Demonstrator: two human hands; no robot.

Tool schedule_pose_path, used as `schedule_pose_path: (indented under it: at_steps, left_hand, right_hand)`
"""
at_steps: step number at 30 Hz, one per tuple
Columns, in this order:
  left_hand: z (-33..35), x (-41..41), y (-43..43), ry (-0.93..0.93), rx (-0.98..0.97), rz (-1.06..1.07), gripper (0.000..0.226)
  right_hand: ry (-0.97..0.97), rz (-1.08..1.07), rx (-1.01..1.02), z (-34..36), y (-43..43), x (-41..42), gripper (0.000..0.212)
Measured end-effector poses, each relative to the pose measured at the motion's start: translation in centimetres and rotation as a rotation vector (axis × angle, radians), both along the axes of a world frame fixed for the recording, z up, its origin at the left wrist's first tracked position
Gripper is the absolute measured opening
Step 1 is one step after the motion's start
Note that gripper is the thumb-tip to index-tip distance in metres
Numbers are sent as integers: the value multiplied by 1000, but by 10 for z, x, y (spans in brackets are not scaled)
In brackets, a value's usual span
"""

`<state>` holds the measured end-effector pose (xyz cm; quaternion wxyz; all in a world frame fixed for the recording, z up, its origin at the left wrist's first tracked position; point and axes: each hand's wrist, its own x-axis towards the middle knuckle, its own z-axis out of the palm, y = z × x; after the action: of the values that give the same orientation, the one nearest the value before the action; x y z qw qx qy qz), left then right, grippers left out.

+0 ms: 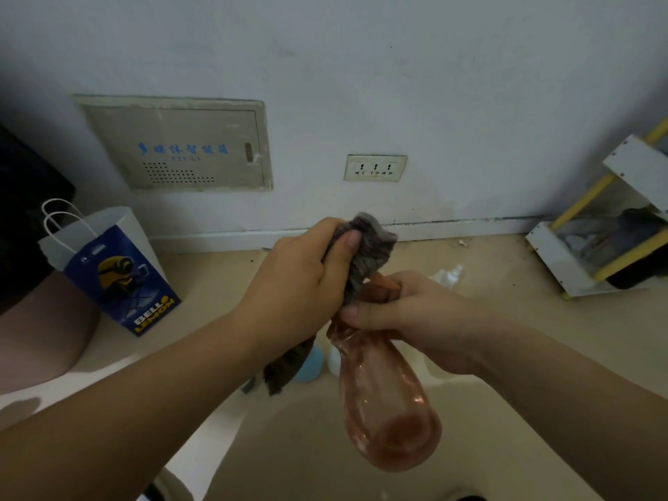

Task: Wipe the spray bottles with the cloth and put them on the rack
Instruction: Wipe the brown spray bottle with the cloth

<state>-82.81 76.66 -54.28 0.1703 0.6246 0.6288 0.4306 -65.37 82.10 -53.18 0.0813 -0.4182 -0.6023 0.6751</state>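
Down over the beige floor (524,338) by a white wall (433,85), left hand (300,280) grips cloth (368,254), right hand (415,320) grips pink bottle (386,410).

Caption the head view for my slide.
Left hand holds grey cloth against pink spray bottle gripped by right hand.

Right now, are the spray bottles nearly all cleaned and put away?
Not yet. I can't make out any bottle on the white-and-yellow rack. The left hand rubs the grey-brown cloth on the see-through pink spray bottle, gripped at its neck by the right hand. It still needs racking.
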Motion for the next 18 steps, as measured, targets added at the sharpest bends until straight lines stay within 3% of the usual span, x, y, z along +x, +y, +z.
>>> schedule_pose_path:
  at_steps: [6, 10, 13, 16, 18]
  left_hand:
    - [17, -22, 10, -828, -128, 288, 41]
    - [21, -34, 12, -1169, -211, 179, 50]
    - [21, -8, 7, -950, -362, 94, 31]
    - [10, 6, -6, -249, -207, -139, 26]
    - [4, 0, -6, -34, -143, -134, 36]
  right_hand:
    - [19, -37, 0, 8, 5, 3, 17]
    - [-26, -55, -7, 6, 3, 4, 16]
    - [-3, -64, -39, 7, 2, 2, 18]
    - [27, -63, -49, 5, -3, 0, 15]
    - [25, -70, -40, 3, -3, 2, 18]
